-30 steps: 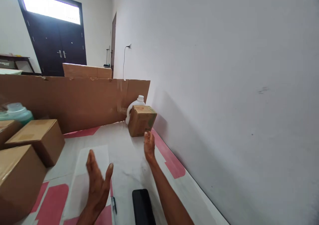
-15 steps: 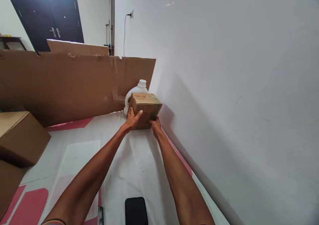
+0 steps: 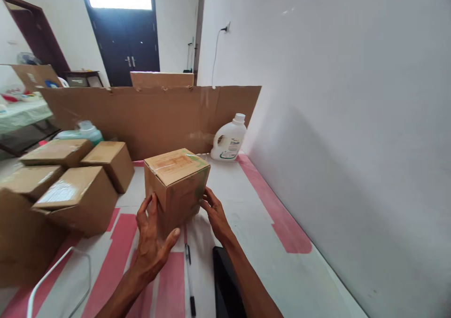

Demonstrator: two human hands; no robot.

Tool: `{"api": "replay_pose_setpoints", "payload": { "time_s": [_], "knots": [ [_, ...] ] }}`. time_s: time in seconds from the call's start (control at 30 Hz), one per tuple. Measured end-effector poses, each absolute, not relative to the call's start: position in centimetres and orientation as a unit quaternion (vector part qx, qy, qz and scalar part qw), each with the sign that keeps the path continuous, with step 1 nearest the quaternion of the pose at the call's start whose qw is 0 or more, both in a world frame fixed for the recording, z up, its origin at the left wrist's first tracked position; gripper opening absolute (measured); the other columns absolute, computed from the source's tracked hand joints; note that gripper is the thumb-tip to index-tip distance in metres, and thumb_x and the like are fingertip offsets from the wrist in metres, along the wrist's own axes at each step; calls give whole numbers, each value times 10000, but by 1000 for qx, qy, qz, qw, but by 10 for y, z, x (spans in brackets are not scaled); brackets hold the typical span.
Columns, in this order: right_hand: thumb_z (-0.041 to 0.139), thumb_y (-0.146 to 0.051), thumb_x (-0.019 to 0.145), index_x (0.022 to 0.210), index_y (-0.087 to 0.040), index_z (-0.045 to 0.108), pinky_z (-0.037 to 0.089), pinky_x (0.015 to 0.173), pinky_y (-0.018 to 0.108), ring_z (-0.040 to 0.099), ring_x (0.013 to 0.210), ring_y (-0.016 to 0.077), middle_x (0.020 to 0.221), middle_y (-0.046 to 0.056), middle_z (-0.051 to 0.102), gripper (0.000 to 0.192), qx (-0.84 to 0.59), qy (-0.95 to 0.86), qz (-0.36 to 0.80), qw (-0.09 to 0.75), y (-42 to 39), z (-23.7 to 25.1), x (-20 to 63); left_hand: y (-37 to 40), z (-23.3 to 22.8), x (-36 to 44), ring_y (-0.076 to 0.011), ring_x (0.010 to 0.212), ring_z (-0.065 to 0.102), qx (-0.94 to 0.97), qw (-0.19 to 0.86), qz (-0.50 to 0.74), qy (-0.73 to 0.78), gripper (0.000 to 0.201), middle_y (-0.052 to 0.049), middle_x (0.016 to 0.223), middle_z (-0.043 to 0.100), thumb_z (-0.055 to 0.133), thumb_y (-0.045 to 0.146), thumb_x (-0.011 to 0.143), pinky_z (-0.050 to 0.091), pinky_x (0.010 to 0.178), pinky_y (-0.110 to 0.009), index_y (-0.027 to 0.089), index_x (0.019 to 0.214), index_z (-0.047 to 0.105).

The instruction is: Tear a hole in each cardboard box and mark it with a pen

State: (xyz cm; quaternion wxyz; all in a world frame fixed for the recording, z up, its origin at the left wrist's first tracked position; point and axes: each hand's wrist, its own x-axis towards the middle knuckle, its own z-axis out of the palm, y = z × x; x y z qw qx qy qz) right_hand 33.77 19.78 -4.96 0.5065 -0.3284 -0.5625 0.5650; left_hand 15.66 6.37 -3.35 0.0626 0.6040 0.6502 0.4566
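At the far left, a stack of sealed cardboard boxes (image 3: 75,193) runs out of the frame, and a teal-capped jug (image 3: 82,131) behind it shows only its top. The left hand (image 3: 151,240) presses flat on the near left face of the small taped carton (image 3: 176,182), fingers spread and thumb hooked under the corner. The carton's base is hidden by both hands, so whether it rests on the table (image 3: 253,214) is unclear. The right hand (image 3: 215,215) cups its right face, fingers slightly apart. A pen (image 3: 189,275) lies beneath, beside a black phone (image 3: 225,280) partly covered by the forearm. Half a second ago the carton sat against the white detergent bottle (image 3: 229,139); now it is well apart, near the person.
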Motion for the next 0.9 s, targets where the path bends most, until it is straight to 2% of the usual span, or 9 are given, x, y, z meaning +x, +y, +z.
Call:
{"api": "replay_pose_setpoints", "payload": {
  "time_s": [0.1, 0.17, 0.27, 0.37, 0.5, 0.6, 0.73, 0.83, 0.9],
  "knots": [
    [655, -454, 955, 1375, -287, 689, 497, 1078, 425, 626, 1231, 276, 1401, 54, 692, 454, -276, -566, 604, 488, 161, -30, 306, 16, -2, 127, -421, 1553, 285, 623, -8, 433, 652, 930, -160, 1659, 210, 598, 563, 971, 329, 1217, -674, 350, 1712, 78],
    [659, -518, 959, 1366, -286, 693, 539, 1012, 420, 634, 1222, 284, 1397, 59, 693, 470, -263, -548, 640, 471, 143, -21, 290, -9, 24, 110, -454, 1525, 328, 654, -54, 397, 641, 951, -177, 1667, 260, 591, 633, 945, 335, 1191, -684, 333, 1714, 119],
    [691, -594, 917, 1281, -272, 738, 563, 922, 394, 655, 1173, 286, 1322, 58, 731, 489, -269, -519, 673, 453, 123, -17, 277, -39, 57, 92, -445, 1454, 438, 717, -98, 345, 598, 1003, -190, 1646, 397, 594, 656, 931, 389, 1147, -613, 299, 1720, 87],
    [713, -652, 870, 1210, -231, 774, 543, 910, 375, 679, 1094, 280, 1183, 68, 780, 545, -289, -524, 673, 435, 105, -14, 277, -61, 74, 81, -419, 1383, 523, 760, -106, 325, 552, 1103, -177, 1590, 508, 653, 679, 888, 419, 1121, -525, 264, 1721, 62],
    [611, -767, 873, 1315, -214, 735, 553, 822, 395, 726, 966, 300, 1074, 98, 797, 718, -324, -516, 701, 371, 77, -3, 293, -79, 74, 73, -419, 1444, 475, 773, -98, 330, 533, 1144, -159, 1653, 450, 710, 730, 822, 356, 1177, -507, 275, 1712, 154],
    [484, -828, 899, 1383, -229, 695, 565, 835, 432, 735, 1030, 334, 1161, 121, 786, 798, -320, -507, 712, 366, 55, 9, 306, -80, 67, 68, -419, 1492, 420, 751, -74, 350, 555, 999, -157, 1691, 396, 671, 698, 869, 312, 1207, -531, 275, 1684, 279],
    [435, -827, 933, 1467, -270, 626, 530, 996, 494, 638, 1278, 361, 1379, 118, 706, 795, -281, -541, 688, 395, 33, 19, 318, -67, 64, 63, -369, 1427, 484, 702, -4, 412, 581, 800, -146, 1603, 522, 567, 665, 954, 350, 1177, -504, 244, 1620, 425],
    [591, -832, 860, 1540, -308, 529, 516, 1028, 503, 569, 1365, 374, 1515, 121, 600, 860, -276, -581, 651, 404, 26, 24, 325, -51, 67, 59, -336, 1310, 572, 668, 33, 458, 585, 731, -130, 1493, 627, 486, 688, 984, 407, 1120, -463, 217, 1541, 544],
    [781, -784, 730, 1587, -330, 432, 516, 1033, 495, 560, 1361, 377, 1553, 125, 542, 1031, -279, -621, 620, 390, 26, 27, 327, -41, 68, 55, -329, 1263, 604, 644, 58, 484, 589, 744, -124, 1450, 663, 442, 718, 988, 438, 1094, -445, 200, 1500, 596]
  ]
}}
